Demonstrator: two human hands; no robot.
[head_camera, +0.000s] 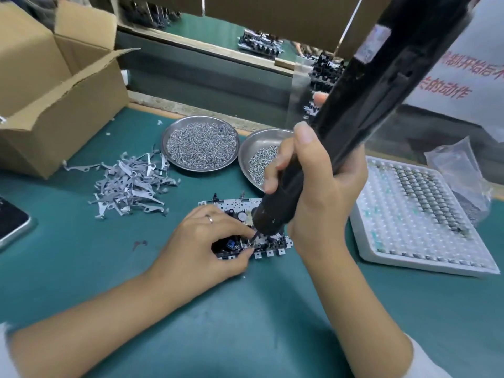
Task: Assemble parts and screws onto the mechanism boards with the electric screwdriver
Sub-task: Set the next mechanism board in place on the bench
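A mechanism board (272,245) of white metal with black parts lies on the green mat in the middle. My left hand (207,241) rests on its left half, fingertips pinching a small part or screw right at the bit. My right hand (313,192) grips the black electric screwdriver (362,110), which leans up to the right; its bit tip (252,241) touches the board near the front edge. Much of the board is hidden under both hands.
Two metal dishes of screws (201,144) (259,159) sit behind the board. A heap of grey levers (131,184) lies to the left, an open cardboard box (54,85) beyond it. A white tray of small parts (417,214) stands at right, a phone (11,222) at the left edge.
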